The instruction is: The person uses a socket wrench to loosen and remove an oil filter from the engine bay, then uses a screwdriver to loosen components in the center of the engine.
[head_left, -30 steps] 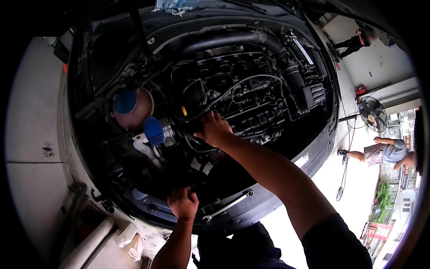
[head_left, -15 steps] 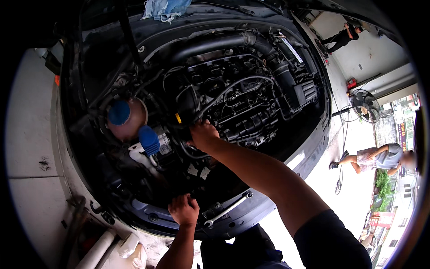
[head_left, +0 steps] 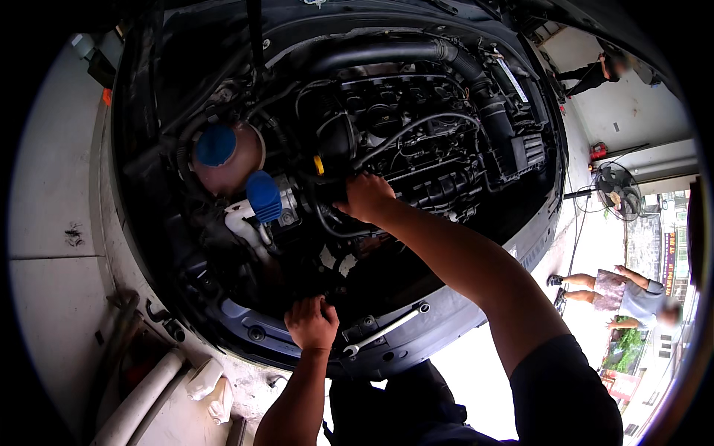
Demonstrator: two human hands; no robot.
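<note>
My right hand (head_left: 368, 199) reaches into the engine bay, its fingers curled down among the dark hoses beside the engine (head_left: 405, 141). What its fingertips grip is hidden. Close by is a yellow dipstick handle (head_left: 318, 164). To the left stand a blue-capped reservoir (head_left: 230, 165) and a second blue cap (head_left: 263, 195) with a white neck below it. My left hand (head_left: 312, 324) is closed over the inner edge of the car's front crossmember (head_left: 372, 364), its fingertips out of sight. Just right of it, a combination wrench (head_left: 387, 330) lies untouched on that crossmember.
Above the engine runs a thick black intake pipe (head_left: 372, 53). On the floor at lower left lie a white tube (head_left: 141, 398) and pale wrapped pieces (head_left: 212, 390). A floor fan (head_left: 617, 191) and a person in a grey shirt (head_left: 643, 297) are at right; another person stands farther back.
My view has shifted, so the engine bay sits higher and farther right in it. Both hands stay at about the same places on the car. The person in grey now holds their arms apart.
</note>
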